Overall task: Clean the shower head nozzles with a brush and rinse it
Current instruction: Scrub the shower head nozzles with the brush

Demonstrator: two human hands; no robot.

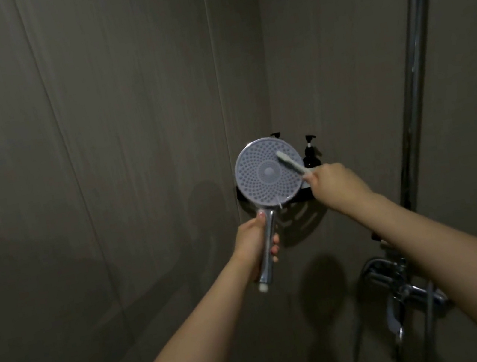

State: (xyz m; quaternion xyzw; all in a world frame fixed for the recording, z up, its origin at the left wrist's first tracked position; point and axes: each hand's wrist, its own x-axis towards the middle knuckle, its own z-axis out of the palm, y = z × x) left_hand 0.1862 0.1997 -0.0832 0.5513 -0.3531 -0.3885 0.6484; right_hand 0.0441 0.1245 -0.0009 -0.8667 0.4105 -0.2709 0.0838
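Dim grey wall panels (130, 110) meet in a corner behind everything, and a chrome riser pipe (419, 62) runs up the right wall to a chrome mixer tap (406, 285) low on that side, with a hose (358, 347) hanging below it. In the corner a black corner shelf (304, 193) holds a dark pump bottle (311, 154) at its right end; a second pump top (275, 135) shows above the round face in front, its bottle hidden. The shower head (269, 175) is held up before the shelf's left half, nozzle face toward the camera, its chrome handle slanting down and left. The left hand (255, 241) is wrapped around that handle, thumb up near the neck. The right hand (333, 182) pinches the end of a pale brush (291, 163), whose head lies on the upper right part of the nozzle face. Left of the shower head the wall stretches bare and open.
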